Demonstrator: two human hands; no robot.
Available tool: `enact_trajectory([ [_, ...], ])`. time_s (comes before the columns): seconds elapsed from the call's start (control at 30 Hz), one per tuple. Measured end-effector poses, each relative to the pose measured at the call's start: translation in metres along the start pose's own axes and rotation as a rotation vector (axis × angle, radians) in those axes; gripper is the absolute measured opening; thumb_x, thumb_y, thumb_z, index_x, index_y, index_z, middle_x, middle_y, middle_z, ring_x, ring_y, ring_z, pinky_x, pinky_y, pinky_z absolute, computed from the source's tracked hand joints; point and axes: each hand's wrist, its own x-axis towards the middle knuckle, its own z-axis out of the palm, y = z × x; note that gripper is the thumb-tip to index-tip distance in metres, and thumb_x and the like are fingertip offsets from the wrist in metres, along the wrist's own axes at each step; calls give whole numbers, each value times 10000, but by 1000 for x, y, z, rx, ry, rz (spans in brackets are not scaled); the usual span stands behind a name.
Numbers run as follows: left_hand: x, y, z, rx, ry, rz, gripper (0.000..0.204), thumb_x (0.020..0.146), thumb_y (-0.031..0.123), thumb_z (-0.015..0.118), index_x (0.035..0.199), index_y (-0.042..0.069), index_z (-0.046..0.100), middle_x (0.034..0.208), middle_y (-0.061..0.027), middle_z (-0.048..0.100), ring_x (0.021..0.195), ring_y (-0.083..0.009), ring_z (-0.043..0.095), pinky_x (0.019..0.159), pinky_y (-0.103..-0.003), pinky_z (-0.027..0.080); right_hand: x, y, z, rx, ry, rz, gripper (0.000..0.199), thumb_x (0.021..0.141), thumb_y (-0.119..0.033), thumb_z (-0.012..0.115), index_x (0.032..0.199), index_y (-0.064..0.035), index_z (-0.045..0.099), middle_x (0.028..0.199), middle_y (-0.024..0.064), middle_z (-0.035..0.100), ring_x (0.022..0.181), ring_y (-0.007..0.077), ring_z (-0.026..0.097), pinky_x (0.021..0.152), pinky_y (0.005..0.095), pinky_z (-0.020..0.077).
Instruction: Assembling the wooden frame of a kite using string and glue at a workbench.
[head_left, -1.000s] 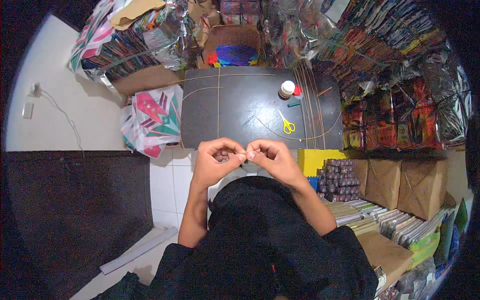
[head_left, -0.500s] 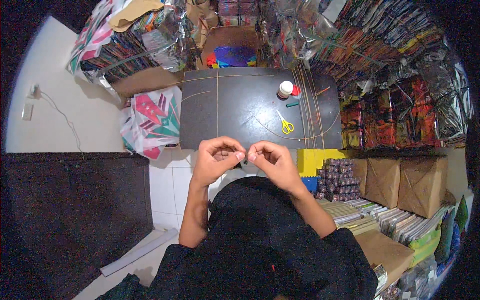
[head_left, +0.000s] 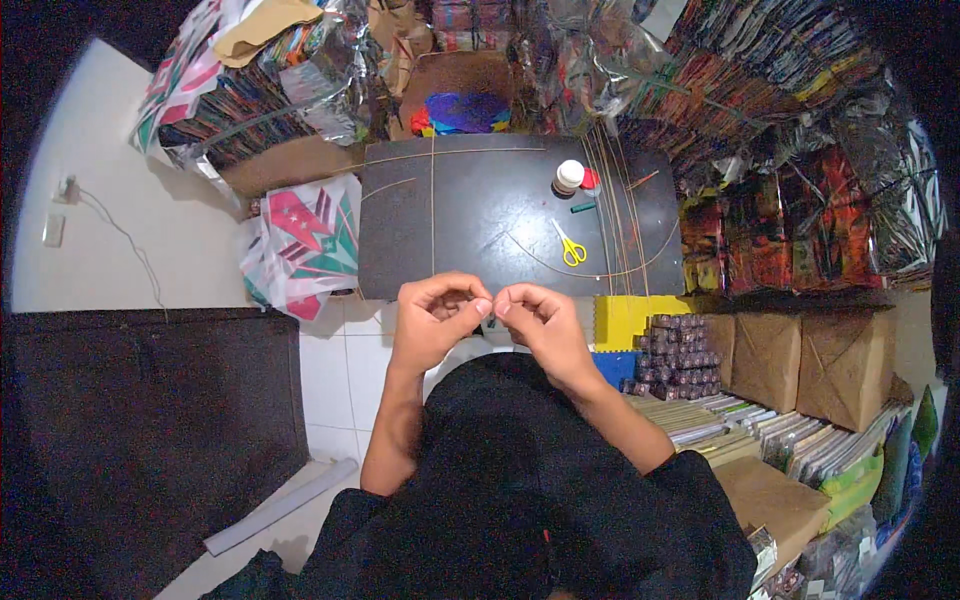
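My left hand [head_left: 428, 322] and my right hand [head_left: 548, 332] meet just before the near edge of the dark table [head_left: 480, 190]. Thumb and index finger are pinched on each, the tips almost touching. Whatever lies between them is too small to make out. On the table ahead and to the right are yellow-handled scissors [head_left: 572, 250], a white-capped bottle [head_left: 569, 177], a red lid-like piece [head_left: 590, 179] and a short green stick [head_left: 583, 208]. Several thin bamboo-like strips [head_left: 433, 210] lie straight or curved across the tabletop.
A printed pink, green and white sheet [head_left: 305, 235] hangs left of the table. Stacked bundles [head_left: 800, 220] crowd the back and right. Small dark spools or jars [head_left: 680, 355] are piled near brown wrapped packages [head_left: 845, 365]. A pale tube [head_left: 280, 505] rests on the floor at left.
Both hands stay pinched together in nearly the same place. The fingertips have shifted only slightly, and the objects on the table have not moved.
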Motion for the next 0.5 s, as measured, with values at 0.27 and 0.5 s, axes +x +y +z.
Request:
enact_trajectory([
  [0.27,0,-2,3,85,56,27,121,870,13,768,973,-36,730,921,-38,697,726,-37,597,608,-181,451,-2,-9,10,40,36,-55,115,984,-143,671,1020,-35,689,767,-75,552,640,6,428,548,197,323],
  [0.5,1,5,8,230,66,77,102,855,17,773,945,-23,745,905,-39,692,724,-41,607,620,-187,468,0,-3,8,51,51,-69,110,991,-143,654,1015,-38,679,808,-72,574,691,11,466,599,200,371],
])
